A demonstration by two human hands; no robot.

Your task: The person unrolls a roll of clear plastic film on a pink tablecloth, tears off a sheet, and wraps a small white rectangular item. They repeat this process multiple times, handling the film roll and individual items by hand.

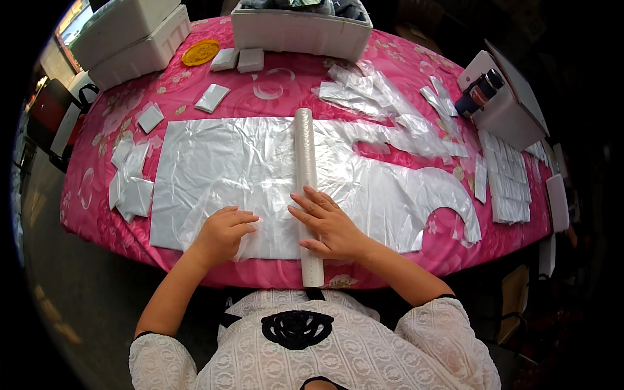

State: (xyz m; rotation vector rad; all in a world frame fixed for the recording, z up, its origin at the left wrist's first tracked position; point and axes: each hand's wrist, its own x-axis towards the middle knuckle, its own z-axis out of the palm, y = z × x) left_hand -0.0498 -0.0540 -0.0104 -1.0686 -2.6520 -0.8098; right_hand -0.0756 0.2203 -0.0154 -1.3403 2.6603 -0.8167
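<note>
A translucent plastic sheet [221, 156] lies flat across the table, with curved cut-out loops at its right end. Across its middle, pointing away from me, rests a long pale cylinder [304, 143]; its near end reaches the table's front edge. My right hand [328, 224] lies on this cylinder, fingers spread and stretched out. To its left, my left hand [224, 235] rests on a crinkled thin layer of the plastic, fingers loosely bent and somewhat apart, with no grip visible. Its thumb is hidden.
Folded white plastic packets [135, 188] lie at left. Loose plastic film [370, 91] is heaped at the back right. Rows of folded packets [506, 182] lie at right, near a dark bottle [480, 92] and a white box [513, 107]. Foam boxes [299, 32] and a yellow dish [200, 52] stand behind.
</note>
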